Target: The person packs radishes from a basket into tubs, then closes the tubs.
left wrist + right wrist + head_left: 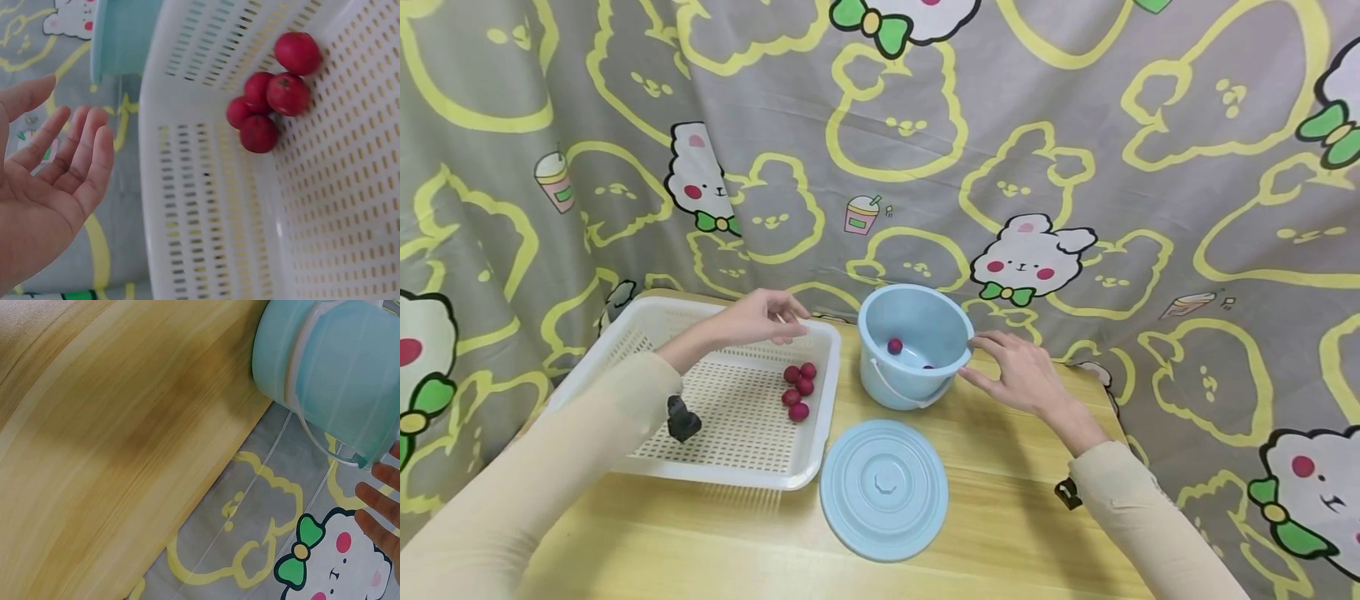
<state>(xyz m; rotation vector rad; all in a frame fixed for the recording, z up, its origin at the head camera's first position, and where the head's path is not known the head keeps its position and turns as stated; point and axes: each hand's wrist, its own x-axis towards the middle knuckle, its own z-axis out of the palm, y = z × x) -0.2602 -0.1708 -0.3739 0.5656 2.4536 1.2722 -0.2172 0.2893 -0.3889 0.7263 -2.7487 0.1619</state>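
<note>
Above the right end of a white perforated basket [831, 350], my left hand [760, 318] hovers empty with its fingers loosely bent; the left wrist view shows its palm bare. Several small round red fruits [289, 94] lie clustered in the basket below it. A light blue bucket [898, 387] stands upright to the right of the basket. Inside it I see one red fruit [895, 346] and part of another [928, 367], the rest hidden by the rim. My right hand [1018, 371] is at the bucket's right rim, its nearly straight fingertips touching the edge.
A round blue lid [883, 492] lies on the wooden table [1000, 500] in front of the bucket. The bucket's thin handle [898, 396] hangs down at its front. A patterned grey curtain [925, 208] hangs directly behind the table.
</note>
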